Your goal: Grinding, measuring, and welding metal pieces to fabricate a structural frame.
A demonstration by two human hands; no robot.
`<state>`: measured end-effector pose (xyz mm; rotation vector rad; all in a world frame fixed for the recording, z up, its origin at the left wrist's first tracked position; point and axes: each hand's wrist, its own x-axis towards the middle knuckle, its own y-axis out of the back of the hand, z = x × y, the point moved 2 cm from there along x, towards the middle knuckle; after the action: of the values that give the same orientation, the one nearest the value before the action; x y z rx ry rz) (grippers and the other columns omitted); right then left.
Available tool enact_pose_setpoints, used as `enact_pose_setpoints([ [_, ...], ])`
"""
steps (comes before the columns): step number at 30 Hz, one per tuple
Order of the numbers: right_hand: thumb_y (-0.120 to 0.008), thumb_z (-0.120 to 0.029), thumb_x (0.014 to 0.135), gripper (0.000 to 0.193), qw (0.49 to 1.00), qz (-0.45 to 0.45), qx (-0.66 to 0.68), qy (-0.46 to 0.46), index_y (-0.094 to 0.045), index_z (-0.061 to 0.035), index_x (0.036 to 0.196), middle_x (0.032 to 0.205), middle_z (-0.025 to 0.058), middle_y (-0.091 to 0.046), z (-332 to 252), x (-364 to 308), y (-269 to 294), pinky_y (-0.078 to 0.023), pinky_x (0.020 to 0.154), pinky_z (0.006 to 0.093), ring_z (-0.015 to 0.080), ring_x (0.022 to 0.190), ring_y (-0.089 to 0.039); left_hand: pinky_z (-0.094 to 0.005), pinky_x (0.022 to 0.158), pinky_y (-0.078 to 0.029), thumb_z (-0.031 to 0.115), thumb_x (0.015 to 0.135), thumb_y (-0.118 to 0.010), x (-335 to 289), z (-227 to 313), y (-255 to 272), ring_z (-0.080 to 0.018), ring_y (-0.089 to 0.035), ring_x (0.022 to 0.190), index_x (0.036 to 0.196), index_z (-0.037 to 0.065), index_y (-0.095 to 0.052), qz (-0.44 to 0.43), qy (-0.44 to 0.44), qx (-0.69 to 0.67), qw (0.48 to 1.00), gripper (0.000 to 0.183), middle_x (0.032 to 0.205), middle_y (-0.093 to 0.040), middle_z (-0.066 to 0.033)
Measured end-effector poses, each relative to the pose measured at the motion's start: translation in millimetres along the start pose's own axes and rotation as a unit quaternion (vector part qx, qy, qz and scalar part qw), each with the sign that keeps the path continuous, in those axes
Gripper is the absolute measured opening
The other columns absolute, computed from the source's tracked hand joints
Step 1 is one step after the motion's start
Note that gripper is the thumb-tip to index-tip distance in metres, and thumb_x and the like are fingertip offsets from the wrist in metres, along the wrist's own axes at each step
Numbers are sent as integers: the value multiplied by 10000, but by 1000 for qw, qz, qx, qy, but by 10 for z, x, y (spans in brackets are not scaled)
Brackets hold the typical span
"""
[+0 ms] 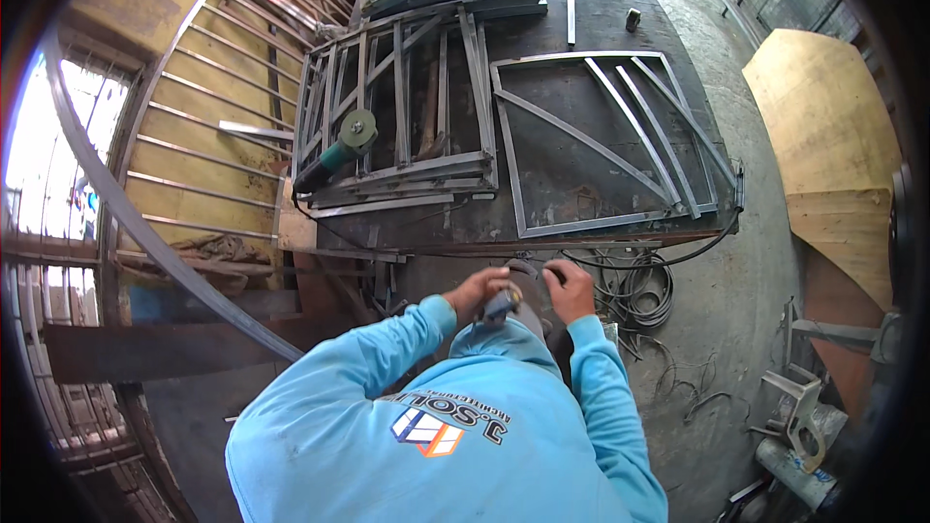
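Observation:
In front of my body, near the table's front edge, my left hand (477, 292) is closed round a small dark blue-grey object (500, 304). Its kind is too blurred to name. A short way to the right, my right hand (571, 292) has its fingers curled together. Something dark shows at those fingertips, too small to make out. Beyond my hands, a rectangular metal frame (513, 169) with a diagonal bar lies flat on the dark table (591, 192). Several loose metal strips (635, 121) lie across it. Neither hand touches the frame.
A green angle grinder (331, 161) rests on stacked metal frames (399, 97) at the table's left. Black cable hangs off the front edge near a coiled cable (647, 292) on the floor. Plywood sheets (823, 126) lean at right; a long curved metal bar (160, 242) crosses the left.

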<state>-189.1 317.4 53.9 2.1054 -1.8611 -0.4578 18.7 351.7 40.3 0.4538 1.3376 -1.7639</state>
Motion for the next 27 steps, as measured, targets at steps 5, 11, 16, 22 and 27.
enact_pose_setpoints([
  [5, -647, -122, 819, 255, 976, -87, -162, 118, -649, -80, 1070, 1069, 125, -630, -110, 592, -613, -516, 764, 431, 338, 897, -629, -202, 564, -372, 640, 841, -545, -261, -277, 300, -93, -533, 735, 1143, 118, -630, -21, 27, 29, 999, 609, 977, -617, 1],
  [11, -512, -106, 878, 341, 905, -181, -364, 124, -597, -105, 1209, 1280, 76, -532, -31, 1091, -1367, -486, 837, 427, 301, 1068, -564, -319, 947, -411, 441, 884, -603, -394, 47, 855, -189, -595, 926, 1138, 30, -653, 5, 11, 176, 984, 486, 1054, -648, -35],
  [16, -506, -116, 869, 346, 865, -194, -436, 154, -608, -78, 1198, 1161, 74, -572, 52, 1319, -1630, -458, 793, 397, 249, 1022, -564, -312, 933, -429, 364, 894, -562, -605, 273, 1223, -169, -606, 939, 1066, 16, -697, 66, -17, 81, 994, 411, 1022, -683, -62],
  [22, -530, -130, 849, 194, 851, -218, -446, 171, -648, -92, 998, 999, 69, -601, 101, 1398, -1683, -447, 761, 371, 237, 953, -585, -275, 795, -497, 562, 950, -476, -535, 660, 1353, -134, -633, 791, 1027, 15, -686, 127, -23, 40, 991, 591, 883, -679, -58],
  [27, -649, -166, 769, 166, 923, -205, -313, 92, -653, -62, 897, 943, 99, -640, 38, 1478, -1549, -477, 736, 400, 270, 875, -623, -270, 769, -473, 588, 949, -468, -254, 908, 1485, -103, -584, 815, 1008, 35, -688, 91, -54, 77, 991, 598, 873, -647, -21],
])
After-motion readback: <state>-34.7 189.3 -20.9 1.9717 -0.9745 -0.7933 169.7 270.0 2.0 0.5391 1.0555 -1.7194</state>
